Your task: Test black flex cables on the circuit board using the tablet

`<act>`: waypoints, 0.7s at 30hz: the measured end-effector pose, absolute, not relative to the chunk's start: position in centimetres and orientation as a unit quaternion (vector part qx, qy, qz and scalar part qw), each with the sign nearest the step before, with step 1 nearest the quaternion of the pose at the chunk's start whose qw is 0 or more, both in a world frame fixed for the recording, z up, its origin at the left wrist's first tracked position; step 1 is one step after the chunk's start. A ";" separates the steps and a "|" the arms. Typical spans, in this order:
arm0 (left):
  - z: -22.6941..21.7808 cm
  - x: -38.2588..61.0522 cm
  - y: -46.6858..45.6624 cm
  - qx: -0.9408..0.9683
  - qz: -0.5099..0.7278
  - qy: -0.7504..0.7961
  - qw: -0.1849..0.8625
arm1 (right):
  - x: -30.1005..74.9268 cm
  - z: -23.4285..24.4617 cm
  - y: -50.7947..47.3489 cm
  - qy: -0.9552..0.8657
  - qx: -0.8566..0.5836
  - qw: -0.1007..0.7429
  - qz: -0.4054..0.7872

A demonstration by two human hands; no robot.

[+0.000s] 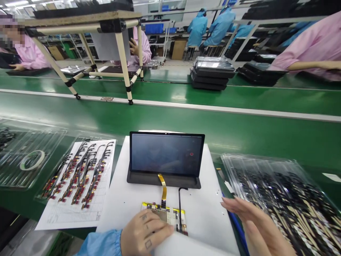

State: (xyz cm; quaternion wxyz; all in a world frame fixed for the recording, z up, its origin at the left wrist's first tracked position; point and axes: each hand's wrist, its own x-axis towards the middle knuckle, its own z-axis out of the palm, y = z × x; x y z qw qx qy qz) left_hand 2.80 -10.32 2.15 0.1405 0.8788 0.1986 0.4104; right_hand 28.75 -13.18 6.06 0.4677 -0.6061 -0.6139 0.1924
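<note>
My left hand (147,231), in a blue sleeve, lies over the near part of a circuit board (172,215) with yellow edges. Its curled fingertips press on the upper edge of a smooth white sheet (189,245); the thumb is hidden. A gold ribbon cable (163,186) runs from the board up to a tablet-like screen (166,154), propped tilted on a dark base (162,180). A thin black cable (180,206) crosses the board's right side. My right hand (258,224) hovers right of the white work pad (205,199), fingers stretched out and holding nothing.
Cable assemblies with red ends lie on printed paper (71,217) at left. Beside them, a clear tray (16,177) bears a tape roll (32,160). Another clear tray (277,167) at right holds many black cables. Beyond stand a pipe-frame rack (124,67), stacked black housings (211,73) and co-workers.
</note>
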 end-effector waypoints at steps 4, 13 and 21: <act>3.2 2.8 -10.3 0.865 0.444 0.199 0.125 | 27.1 5.2 -10.9 -0.598 -0.605 0.495 0.178; 2.6 2.3 -11.2 0.856 0.449 0.235 0.105 | 25.3 4.1 -5.6 -0.703 -0.592 0.393 -0.038; -0.1 3.4 -10.1 0.850 0.486 0.203 0.027 | 25.2 4.1 -1.3 -0.732 -0.557 0.380 -0.093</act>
